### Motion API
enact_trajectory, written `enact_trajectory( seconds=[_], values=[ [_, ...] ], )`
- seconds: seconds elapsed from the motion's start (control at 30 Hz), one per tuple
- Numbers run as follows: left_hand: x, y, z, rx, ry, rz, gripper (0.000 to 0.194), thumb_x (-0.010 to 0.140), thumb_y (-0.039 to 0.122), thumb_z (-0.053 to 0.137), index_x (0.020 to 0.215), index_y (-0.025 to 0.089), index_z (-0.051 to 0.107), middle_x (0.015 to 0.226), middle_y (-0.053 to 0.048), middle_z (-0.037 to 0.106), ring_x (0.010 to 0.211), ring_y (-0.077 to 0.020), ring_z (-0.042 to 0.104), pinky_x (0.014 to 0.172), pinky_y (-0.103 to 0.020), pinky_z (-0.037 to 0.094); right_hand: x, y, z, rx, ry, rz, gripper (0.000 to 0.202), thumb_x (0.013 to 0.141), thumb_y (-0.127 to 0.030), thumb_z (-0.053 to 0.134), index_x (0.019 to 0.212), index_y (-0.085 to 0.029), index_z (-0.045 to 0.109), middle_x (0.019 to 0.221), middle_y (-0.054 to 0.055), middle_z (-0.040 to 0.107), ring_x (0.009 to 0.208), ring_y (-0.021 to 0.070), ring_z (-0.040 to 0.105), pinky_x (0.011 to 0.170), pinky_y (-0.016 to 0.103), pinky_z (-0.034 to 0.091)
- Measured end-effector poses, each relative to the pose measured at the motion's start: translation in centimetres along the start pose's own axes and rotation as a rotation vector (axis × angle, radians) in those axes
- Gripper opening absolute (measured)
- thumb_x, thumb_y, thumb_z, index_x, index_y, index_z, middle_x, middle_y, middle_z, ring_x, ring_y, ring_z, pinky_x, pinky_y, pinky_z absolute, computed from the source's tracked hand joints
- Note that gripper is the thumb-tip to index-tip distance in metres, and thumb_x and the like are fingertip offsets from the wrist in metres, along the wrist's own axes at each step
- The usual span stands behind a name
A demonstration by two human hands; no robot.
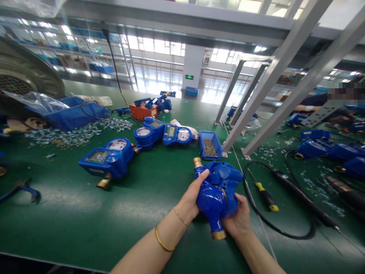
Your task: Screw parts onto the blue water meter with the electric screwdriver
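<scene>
Between my two hands is a blue water meter with brass threaded ends, tilted above the green table. My left hand grips its left side, the thumb lying near the upper brass end. My right hand holds it from the right and below, with some fingers hidden behind the body. Beyond it stands a small blue tray of brass-coloured screws. Three more blue meters lie to the left: one with a brass end facing me, one behind it and one with a display.
A yellow-and-black screwdriver and a black corded tool lie at the right, below slanted metal posts. Blue-handled pliers, a blue bin and scattered plastic bits are at the left. More meters sit far right.
</scene>
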State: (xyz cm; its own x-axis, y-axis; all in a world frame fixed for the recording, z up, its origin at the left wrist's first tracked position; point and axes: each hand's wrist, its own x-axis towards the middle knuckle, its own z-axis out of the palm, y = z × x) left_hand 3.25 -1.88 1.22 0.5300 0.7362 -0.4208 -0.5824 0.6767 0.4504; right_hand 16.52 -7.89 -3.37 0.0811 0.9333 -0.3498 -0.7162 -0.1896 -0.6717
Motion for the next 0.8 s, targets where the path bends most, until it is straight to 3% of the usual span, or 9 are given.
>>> enact_trajectory(
  seconds=[0.13,0.27,0.33,0.4,0.43,0.47,0.53,0.67,0.8],
  values=[
    [-0.5,0.9,0.3,-0.012,0.016,-0.186,0.03,0.095,0.034,0.062,0.107,0.006,0.063,0.086,-0.013,0.072,0.069,-0.0213,0.07,0.076,-0.033,0.06,-0.1,-0.5,0.5,-0.256,-0.001,-0.056,0.064,0.081,-0.075,0.056,0.111,-0.02,0.072,0.106,0.01,0.074,0.105,0.0326,0.068,0.101,0.051,0.049],
    [-0.3,1.9,0.4,0.095,0.055,-0.228,0.031,0.094,0.032,0.059,0.109,0.005,0.061,0.084,-0.015,0.071,0.073,-0.0253,0.071,0.077,-0.037,0.06,-0.9,-3.4,-0.1,-0.693,-0.033,-0.344,0.062,0.087,-0.071,0.053,0.119,-0.02,0.069,0.127,0.01,0.066,0.121,0.0284,0.059,0.11,0.041,0.042],
    [-0.3,2.4,0.2,0.183,0.09,-0.153,0.033,0.09,0.028,0.064,0.114,0.008,0.058,0.089,-0.014,0.071,0.073,-0.0238,0.07,0.077,-0.036,0.059,-1.2,-6.3,-1.8,-1.049,0.086,-0.534,0.057,0.093,-0.065,0.045,0.117,-0.019,0.069,0.129,0.01,0.064,0.119,0.027,0.059,0.107,0.039,0.043],
    [-0.6,3.0,0.1,0.327,0.096,-0.011,0.046,0.081,0.026,0.074,0.12,0.013,0.054,0.094,-0.011,0.071,0.075,-0.023,0.07,0.077,-0.035,0.058,-1.1,-9.9,-4.4,-1.444,0.399,-0.65,0.051,0.094,-0.056,0.043,0.114,-0.017,0.069,0.124,0.011,0.065,0.112,0.0266,0.061,0.104,0.037,0.046],
    [-0.8,3.3,0.0,0.42,0.085,0.068,0.054,0.076,0.028,0.079,0.122,0.015,0.052,0.097,-0.01,0.071,0.078,-0.0234,0.069,0.078,-0.035,0.058,-0.9,-11.9,-5.9,-1.695,0.604,-0.608,0.049,0.093,-0.051,0.044,0.121,-0.017,0.066,0.126,0.011,0.064,0.11,0.0257,0.062,0.102,0.036,0.047],
    [-1.1,3.8,-0.1,0.531,0.075,0.145,0.061,0.072,0.03,0.083,0.122,0.017,0.051,0.1,-0.009,0.07,0.083,-0.0244,0.069,0.079,-0.035,0.057,-0.5,-13.7,-7.4,-1.767,0.724,-0.568,0.049,0.091,-0.041,0.048,0.127,-0.011,0.063,0.127,0.017,0.062,0.112,0.0292,0.06,0.104,0.039,0.045],
    [-1.9,4.6,-0.3,0.793,0.085,0.281,0.069,0.064,0.039,0.089,0.118,0.017,0.053,0.104,-0.009,0.069,0.092,-0.0276,0.067,0.083,-0.037,0.054,0.4,-17.0,-10.2,-1.861,0.853,-0.482,0.058,0.086,-0.031,0.05,0.135,0.0,0.054,0.128,0.028,0.056,0.12,0.0395,0.054,0.105,0.05,0.041],
    [-3.0,5.8,-0.3,1.25,0.171,0.43,0.066,0.059,0.05,0.09,0.106,0.017,0.058,0.104,-0.008,0.068,0.1,-0.0326,0.064,0.09,-0.043,0.048,2.7,-20.1,-14.1,-1.981,0.921,-0.25,0.064,0.078,-0.019,0.055,0.138,0.004,0.047,0.119,0.037,0.056,0.115,0.0494,0.054,0.091,0.059,0.045],
    [-2.7,5.8,-0.8,1.274,0.232,0.458,0.065,0.061,0.054,0.089,0.104,0.018,0.057,0.102,-0.009,0.067,0.099,-0.0334,0.063,0.088,-0.042,0.047,4.4,-20.2,-15.6,-2.02,0.904,-0.124,0.046,0.077,-0.013,0.054,0.121,-0.001,0.057,0.105,0.033,0.062,0.102,0.0474,0.062,0.08,0.054,0.049]
  ],
)
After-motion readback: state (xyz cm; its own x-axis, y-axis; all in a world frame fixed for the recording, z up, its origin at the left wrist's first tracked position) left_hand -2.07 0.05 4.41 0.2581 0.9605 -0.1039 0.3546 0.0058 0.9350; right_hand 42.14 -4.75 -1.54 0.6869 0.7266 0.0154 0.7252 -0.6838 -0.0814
